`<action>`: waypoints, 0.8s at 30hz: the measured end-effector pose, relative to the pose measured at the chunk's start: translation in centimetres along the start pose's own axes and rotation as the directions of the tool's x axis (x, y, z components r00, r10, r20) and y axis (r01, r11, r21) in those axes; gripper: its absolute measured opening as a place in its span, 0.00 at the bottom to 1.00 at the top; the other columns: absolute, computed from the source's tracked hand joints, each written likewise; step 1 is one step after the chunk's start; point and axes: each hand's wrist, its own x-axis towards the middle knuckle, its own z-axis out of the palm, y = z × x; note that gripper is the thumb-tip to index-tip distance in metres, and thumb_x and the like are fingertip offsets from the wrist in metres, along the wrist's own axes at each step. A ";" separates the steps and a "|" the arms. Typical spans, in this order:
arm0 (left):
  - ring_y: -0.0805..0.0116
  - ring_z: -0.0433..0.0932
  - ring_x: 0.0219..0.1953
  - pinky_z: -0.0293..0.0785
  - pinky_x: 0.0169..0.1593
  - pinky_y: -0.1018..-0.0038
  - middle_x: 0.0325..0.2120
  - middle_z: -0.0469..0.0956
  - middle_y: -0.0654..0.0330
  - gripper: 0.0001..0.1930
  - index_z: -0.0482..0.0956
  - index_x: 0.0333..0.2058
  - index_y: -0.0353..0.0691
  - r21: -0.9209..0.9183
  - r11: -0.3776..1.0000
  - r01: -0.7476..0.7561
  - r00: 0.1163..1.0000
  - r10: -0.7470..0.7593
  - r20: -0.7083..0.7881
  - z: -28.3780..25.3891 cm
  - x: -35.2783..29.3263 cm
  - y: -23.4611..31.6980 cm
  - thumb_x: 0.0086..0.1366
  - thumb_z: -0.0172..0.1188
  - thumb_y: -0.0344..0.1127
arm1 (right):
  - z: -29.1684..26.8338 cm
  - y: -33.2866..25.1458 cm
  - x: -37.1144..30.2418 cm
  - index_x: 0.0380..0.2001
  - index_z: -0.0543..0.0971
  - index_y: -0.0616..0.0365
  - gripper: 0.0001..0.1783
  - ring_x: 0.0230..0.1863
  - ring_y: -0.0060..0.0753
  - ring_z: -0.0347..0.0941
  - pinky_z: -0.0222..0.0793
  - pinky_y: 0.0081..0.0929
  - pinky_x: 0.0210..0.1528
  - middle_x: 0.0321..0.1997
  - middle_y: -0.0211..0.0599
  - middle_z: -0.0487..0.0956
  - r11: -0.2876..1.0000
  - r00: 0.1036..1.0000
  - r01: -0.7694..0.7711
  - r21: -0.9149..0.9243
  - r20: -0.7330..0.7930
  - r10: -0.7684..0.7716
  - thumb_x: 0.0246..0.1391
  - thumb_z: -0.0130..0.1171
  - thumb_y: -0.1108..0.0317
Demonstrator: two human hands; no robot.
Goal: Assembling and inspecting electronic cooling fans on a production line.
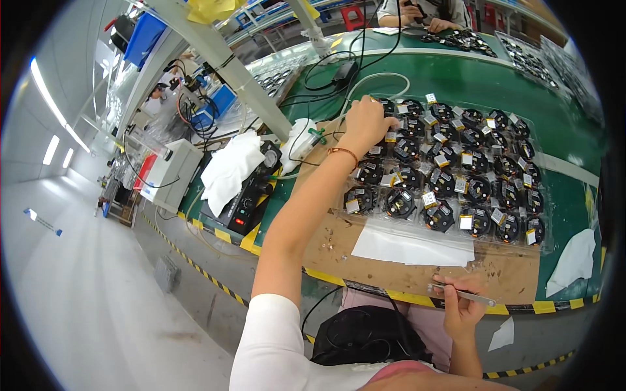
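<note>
My left arm stretches across to the far left corner of a clear plastic tray [545,225]. My left hand [367,122] is over that corner, next to a round black module [409,107]; its thumb sticks out to the right, and the back of the hand hides most of the fingers. The tray holds rows of round black modules, many with small silver-and-yellow battery cells [465,222] attached by them. Near the front edge of the table, my right hand [464,306] is closed around metal tweezers [471,297], which lie across the fingers.
White paper [414,244] lies on a brown board [326,247] before the tray. To the left are a black control box [242,210] with a white cloth [233,166], and a metal post [251,91]. Cables and a hose cross the green table. A person [430,16] works opposite.
</note>
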 end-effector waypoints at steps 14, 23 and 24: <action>0.45 0.71 0.46 0.72 0.47 0.58 0.42 0.72 0.46 0.18 0.75 0.39 0.31 -0.036 0.982 0.185 0.983 -0.186 -0.013 2.4 4.6 -2.1 0.50 0.62 0.35 | 0.1 0.1 0.4 0.39 0.65 0.63 0.08 0.39 0.37 0.77 0.79 0.25 0.37 0.38 0.41 0.70 0.999 1.000 -0.022 -0.026 0.001 0.022 0.56 0.49 0.82; 0.50 0.76 0.33 0.71 0.36 0.61 0.28 0.75 0.46 0.11 0.66 0.32 0.32 -0.497 0.863 -0.088 0.965 -0.050 -0.257 -0.7 1.8 -1.4 0.55 0.60 0.28 | 0.5 0.5 0.2 0.39 0.65 0.64 0.07 0.39 0.39 0.78 0.79 0.26 0.37 0.38 0.41 0.70 1.000 0.999 -0.008 0.004 -0.051 0.008 0.57 0.48 0.81; 0.54 0.78 0.29 0.71 0.32 0.63 0.26 0.75 0.48 0.11 0.64 0.32 0.32 -0.527 0.833 -0.166 0.954 0.000 -0.301 -1.8 0.8 -1.0 0.57 0.59 0.29 | 0.3 0.5 0.0 0.39 0.65 0.64 0.07 0.40 0.40 0.77 0.79 0.26 0.38 0.38 0.41 0.69 1.000 0.999 -0.019 0.004 -0.045 0.019 0.57 0.48 0.80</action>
